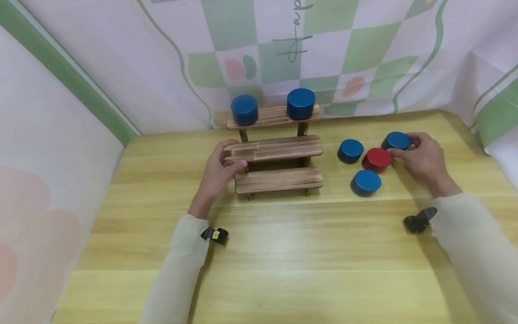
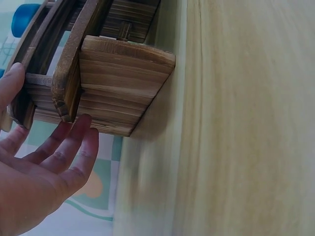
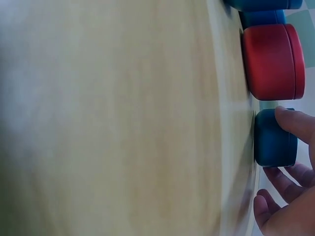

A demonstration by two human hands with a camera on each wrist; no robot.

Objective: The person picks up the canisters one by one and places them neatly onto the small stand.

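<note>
A three-tier wooden display stand (image 1: 279, 148) stands toward the back of the table. My left hand (image 1: 216, 173) holds its left end at the middle tier, thumb to the front and fingers at the side. In the left wrist view, fingertips (image 2: 83, 123) touch the stand's wooden end. My right hand (image 1: 426, 157) grips a round blue tin (image 1: 396, 140) by its sides, at the back right. Beside that tin is a red tin (image 1: 377, 159), which also shows in the right wrist view, larger and nearer.
Two more blue tins sit on the table, one left of the red tin (image 1: 350, 150) and one in front (image 1: 366, 182). The top tier bears a blue tin (image 1: 244, 110) at left and another blue tin (image 1: 301, 104) at right. A patterned curtain (image 1: 279, 54) hangs behind.
</note>
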